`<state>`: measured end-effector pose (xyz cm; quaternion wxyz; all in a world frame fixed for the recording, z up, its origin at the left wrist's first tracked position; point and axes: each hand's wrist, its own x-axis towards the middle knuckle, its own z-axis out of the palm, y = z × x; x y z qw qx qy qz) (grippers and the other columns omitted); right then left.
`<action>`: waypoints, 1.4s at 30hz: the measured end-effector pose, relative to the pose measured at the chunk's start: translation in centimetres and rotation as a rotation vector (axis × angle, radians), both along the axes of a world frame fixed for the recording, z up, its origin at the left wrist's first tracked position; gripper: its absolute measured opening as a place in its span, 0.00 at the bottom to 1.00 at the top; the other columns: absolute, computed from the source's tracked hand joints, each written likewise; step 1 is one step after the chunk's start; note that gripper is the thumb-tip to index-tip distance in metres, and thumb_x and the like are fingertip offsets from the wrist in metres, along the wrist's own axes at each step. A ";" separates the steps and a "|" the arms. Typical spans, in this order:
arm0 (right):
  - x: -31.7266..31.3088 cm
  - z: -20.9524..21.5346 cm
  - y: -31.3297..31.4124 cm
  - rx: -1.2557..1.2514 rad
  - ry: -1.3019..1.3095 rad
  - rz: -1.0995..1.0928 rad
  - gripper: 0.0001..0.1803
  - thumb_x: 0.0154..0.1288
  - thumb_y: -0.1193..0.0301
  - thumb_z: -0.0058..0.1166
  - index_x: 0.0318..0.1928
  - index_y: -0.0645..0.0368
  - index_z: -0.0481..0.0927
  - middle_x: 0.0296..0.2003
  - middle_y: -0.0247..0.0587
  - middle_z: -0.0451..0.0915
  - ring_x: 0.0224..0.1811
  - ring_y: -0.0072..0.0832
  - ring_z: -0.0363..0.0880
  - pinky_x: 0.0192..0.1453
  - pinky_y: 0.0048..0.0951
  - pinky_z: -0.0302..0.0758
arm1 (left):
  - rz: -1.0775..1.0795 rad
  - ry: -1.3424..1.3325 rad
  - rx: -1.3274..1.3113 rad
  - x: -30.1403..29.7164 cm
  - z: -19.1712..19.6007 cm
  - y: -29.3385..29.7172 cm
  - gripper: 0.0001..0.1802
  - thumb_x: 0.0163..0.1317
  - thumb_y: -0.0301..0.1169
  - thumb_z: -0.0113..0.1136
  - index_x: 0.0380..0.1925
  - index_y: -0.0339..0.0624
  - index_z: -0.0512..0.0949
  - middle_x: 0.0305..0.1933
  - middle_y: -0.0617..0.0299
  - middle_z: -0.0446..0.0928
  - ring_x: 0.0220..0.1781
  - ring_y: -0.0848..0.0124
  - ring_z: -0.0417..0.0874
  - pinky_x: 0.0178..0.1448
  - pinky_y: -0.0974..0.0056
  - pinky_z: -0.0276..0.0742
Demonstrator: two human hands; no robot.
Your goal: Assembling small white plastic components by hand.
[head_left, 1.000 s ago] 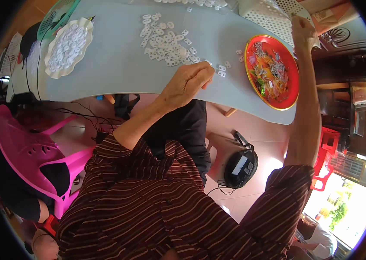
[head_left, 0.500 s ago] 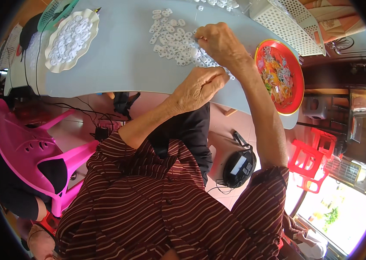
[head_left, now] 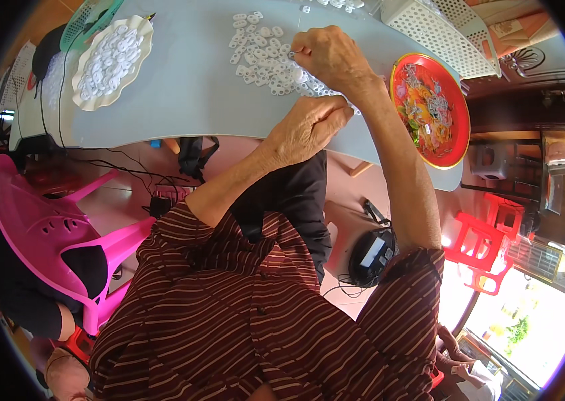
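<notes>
A loose pile of small white plastic pieces with holes [head_left: 262, 57] lies on the grey table. My right hand [head_left: 333, 59] is closed over the pile's right side, its curled fingers pointing left among the pieces. Closer to the table's front edge is my left hand [head_left: 309, 127], also closed, with thumb and forefinger pinched together beside the nearest pieces. Whatever either hand holds is hidden by the fingers. To the right of my right forearm stands a red round tray [head_left: 456, 123] with a flowered bottom, holding small clear and silvery bits.
At the left of the table [head_left: 182, 80] is a scalloped cream dish [head_left: 142, 50] heaped with white pieces, beside a green basket [head_left: 75, 30]. A white perforated basket [head_left: 423, 33] stands far right. Below are a pink chair [head_left: 42, 227] and a black bag [head_left: 371, 257].
My right hand has shifted slightly left and away over the pile. The left hand stays nearly in place, still pinched. The whole view has moved a little.
</notes>
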<state>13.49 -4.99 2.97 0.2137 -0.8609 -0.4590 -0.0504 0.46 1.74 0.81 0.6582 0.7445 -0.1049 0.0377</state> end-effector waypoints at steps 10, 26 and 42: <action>0.3 0.5 -1.4 0.117 0.138 0.024 0.08 0.50 0.73 0.58 0.31 0.63 0.80 0.23 0.45 0.80 0.26 0.30 0.81 0.34 0.28 0.76 | -0.027 0.050 -0.019 -0.1 0.5 0.1 0.17 0.67 0.39 0.46 0.27 0.36 0.72 0.22 0.63 0.70 0.25 0.77 0.68 0.32 0.69 0.66; -4.3 0.7 -9.5 0.537 0.833 -0.237 0.08 0.61 0.71 0.53 0.33 0.65 0.79 0.22 0.33 0.78 0.24 0.16 0.74 0.29 0.20 0.72 | 0.087 -0.006 -0.155 1.6 -0.1 -0.1 0.09 0.64 0.30 0.48 0.35 0.35 0.74 0.28 0.61 0.78 0.30 0.78 0.74 0.36 0.71 0.71; -3.0 1.7 -7.0 0.002 0.221 -0.047 0.07 0.51 0.75 0.55 0.32 0.64 0.81 0.23 0.46 0.80 0.26 0.34 0.80 0.34 0.31 0.76 | 0.212 -0.089 -0.263 -0.5 -0.7 1.8 0.11 0.67 0.35 0.49 0.35 0.37 0.72 0.27 0.63 0.75 0.29 0.79 0.71 0.37 0.72 0.69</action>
